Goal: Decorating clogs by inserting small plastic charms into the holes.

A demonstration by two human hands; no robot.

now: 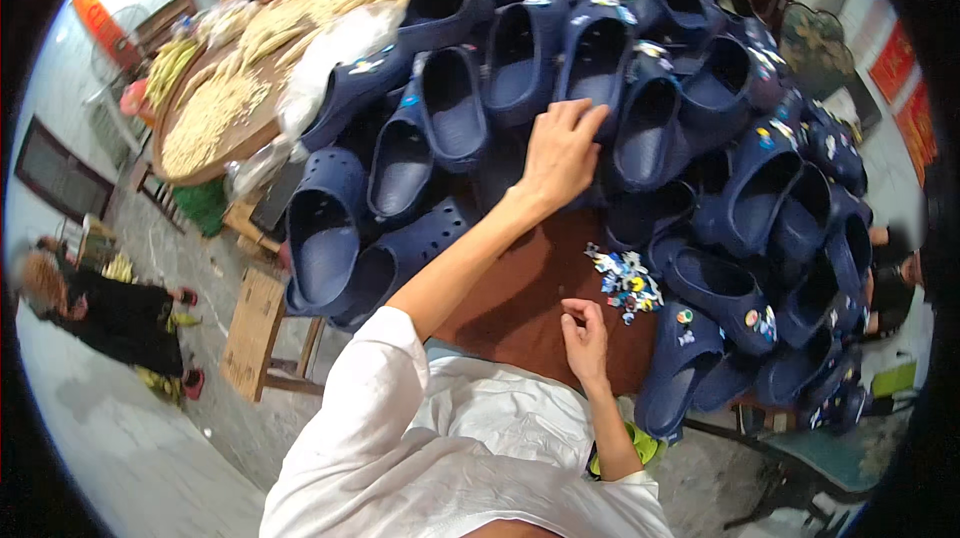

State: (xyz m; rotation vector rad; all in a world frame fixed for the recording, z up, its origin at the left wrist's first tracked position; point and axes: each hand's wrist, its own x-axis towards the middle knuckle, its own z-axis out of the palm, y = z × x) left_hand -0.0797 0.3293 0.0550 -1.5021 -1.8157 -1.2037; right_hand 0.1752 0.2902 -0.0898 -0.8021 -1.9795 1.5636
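Right at the fingertips of the left hand point(558, 160): heel of a navy clog point(596, 63), set in a heap of others alike. Left fingers bent, close together over that heel; cannot tell whether clamped on it. Just right of the right hand point(586, 340): small pile of colourful charms point(630, 285) on the brown table point(510, 288). Right fingers loosely curled; cannot tell if tips meet. Farther right of those: more clogs point(738, 306), some charm-studded. Well left of both hands' fingers: wooden stool point(252, 328).

A loose, creased white shirt point(480, 473) has short sleeves point(365, 373) leaving forearms point(465, 263) bare.
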